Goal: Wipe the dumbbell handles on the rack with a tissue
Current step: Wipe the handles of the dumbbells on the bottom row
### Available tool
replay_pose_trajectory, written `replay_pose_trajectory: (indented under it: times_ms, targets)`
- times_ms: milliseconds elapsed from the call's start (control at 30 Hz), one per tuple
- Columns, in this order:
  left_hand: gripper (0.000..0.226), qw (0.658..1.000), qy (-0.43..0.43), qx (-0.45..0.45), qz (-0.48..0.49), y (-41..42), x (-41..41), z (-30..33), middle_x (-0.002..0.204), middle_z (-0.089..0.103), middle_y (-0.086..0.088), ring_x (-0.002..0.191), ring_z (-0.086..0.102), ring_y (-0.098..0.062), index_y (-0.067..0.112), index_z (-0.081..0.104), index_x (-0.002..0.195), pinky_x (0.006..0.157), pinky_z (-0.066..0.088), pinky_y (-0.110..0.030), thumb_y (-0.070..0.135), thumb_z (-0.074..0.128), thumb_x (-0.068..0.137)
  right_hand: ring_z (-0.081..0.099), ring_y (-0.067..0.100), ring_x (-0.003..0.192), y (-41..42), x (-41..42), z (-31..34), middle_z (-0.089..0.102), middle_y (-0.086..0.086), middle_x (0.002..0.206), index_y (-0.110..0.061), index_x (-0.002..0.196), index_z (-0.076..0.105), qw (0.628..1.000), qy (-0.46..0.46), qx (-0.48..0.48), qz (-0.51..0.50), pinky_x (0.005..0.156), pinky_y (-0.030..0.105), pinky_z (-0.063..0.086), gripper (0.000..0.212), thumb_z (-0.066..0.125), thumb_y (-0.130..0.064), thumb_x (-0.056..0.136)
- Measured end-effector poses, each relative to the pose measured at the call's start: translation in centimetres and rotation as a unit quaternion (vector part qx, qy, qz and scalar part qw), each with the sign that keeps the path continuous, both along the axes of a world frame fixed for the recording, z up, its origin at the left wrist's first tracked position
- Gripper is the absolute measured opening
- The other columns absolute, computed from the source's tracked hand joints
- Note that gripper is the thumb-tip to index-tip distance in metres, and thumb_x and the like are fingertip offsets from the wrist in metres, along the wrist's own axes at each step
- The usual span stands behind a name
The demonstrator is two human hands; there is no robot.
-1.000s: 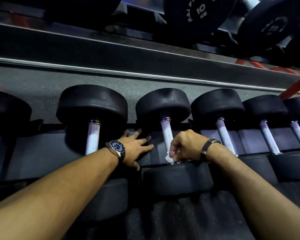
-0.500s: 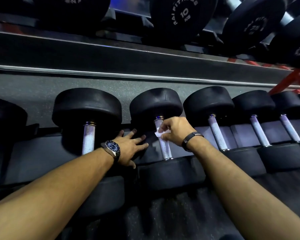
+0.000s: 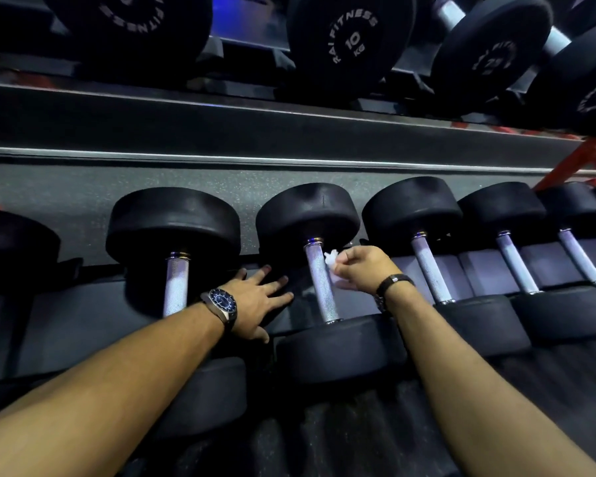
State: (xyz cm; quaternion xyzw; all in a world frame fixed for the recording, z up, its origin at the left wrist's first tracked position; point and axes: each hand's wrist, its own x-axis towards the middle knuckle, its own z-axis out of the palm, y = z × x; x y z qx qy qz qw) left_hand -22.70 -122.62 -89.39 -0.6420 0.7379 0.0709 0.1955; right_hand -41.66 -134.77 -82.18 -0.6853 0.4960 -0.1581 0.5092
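Note:
Several black dumbbells lie in a row on the lower shelf of the rack [image 3: 66,325]. The middle dumbbell's knurled silver handle [image 3: 319,287] is bare along its length. My right hand [image 3: 362,268] pinches a small crumpled white tissue [image 3: 331,259] just right of that handle, near its far end. My left hand [image 3: 257,297], fingers spread flat, rests on the dark shelf between the middle handle and the left handle [image 3: 176,287]. More handles [image 3: 430,270] run off to the right.
An upper tier holds large black dumbbells, one marked 10 kg [image 3: 350,39]. A grey rail [image 3: 221,158] crosses the rack above the lower row. An orange frame strut [image 3: 578,163] stands at the right. Dark rubber flooring lies below.
My right hand slid the tissue from the near end of the middle handle up to its far end, then came off the handle to its right. My left hand stayed put.

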Motion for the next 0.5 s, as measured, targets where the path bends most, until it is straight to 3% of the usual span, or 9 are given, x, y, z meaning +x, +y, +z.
replay_pose_trajectory:
  times_ms: [133,267,367,433,500]
  targets:
    - [0.096,1.0,0.004,0.002,0.003,-0.1,0.0,-0.1,0.167,-0.005,0.003,0.152,-0.005,-0.036,0.037,0.0,0.158,0.118,0.017,-0.06,0.066,0.058,0.087,0.06,0.017,0.071,-0.5,2.1,-1.3,0.067,0.005,0.079,-0.015,0.085,0.061,0.999,-0.039,0.003,-0.038,0.084,0.051,0.057,0.014,0.073,-0.008,0.085]
    - [0.096,1.0,0.004,0.005,0.001,-0.2,0.1,-0.1,0.167,-0.005,0.003,0.152,-0.006,-0.036,0.036,-0.001,0.158,0.118,0.017,-0.06,0.065,0.058,0.088,0.065,0.02,0.077,-1.1,2.0,-1.5,0.07,0.008,0.086,-0.007,0.104,0.07,0.994,0.073,-0.083,0.024,0.081,0.043,0.06,0.017,0.067,-0.012,0.087]
    - [0.096,1.0,0.006,0.002,0.0,-0.1,0.0,0.0,0.167,-0.005,0.003,0.152,-0.005,-0.036,0.036,0.0,0.158,0.118,0.018,-0.06,0.065,0.059,0.087,0.064,0.018,0.071,-1.5,1.6,-0.9,0.067,0.01,0.076,-0.009,0.091,0.074,0.982,0.121,-0.135,0.056,0.071,0.034,0.06,0.012,0.063,-0.014,0.089]
    - [0.096,1.0,0.009,0.001,0.001,-0.1,0.1,0.0,0.167,-0.005,0.003,0.152,-0.006,-0.035,0.037,0.0,0.158,0.119,0.017,-0.06,0.064,0.059,0.087,0.065,0.02,0.066,-1.4,1.7,-0.7,0.068,0.008,0.067,-0.011,0.079,0.074,0.968,0.107,-0.224,0.035,0.067,0.031,0.057,0.022,0.064,-0.027,0.091]
    - [0.096,1.0,0.012,0.003,0.003,-0.1,0.2,0.1,0.167,-0.006,0.003,0.152,-0.006,-0.035,0.037,0.0,0.158,0.119,0.015,-0.06,0.064,0.059,0.088,0.069,0.025,0.07,-1.2,2.0,-0.6,0.07,0.009,0.067,-0.008,0.077,0.072,0.961,0.135,-0.235,0.057,0.07,0.034,0.057,0.027,0.063,-0.029,0.091]
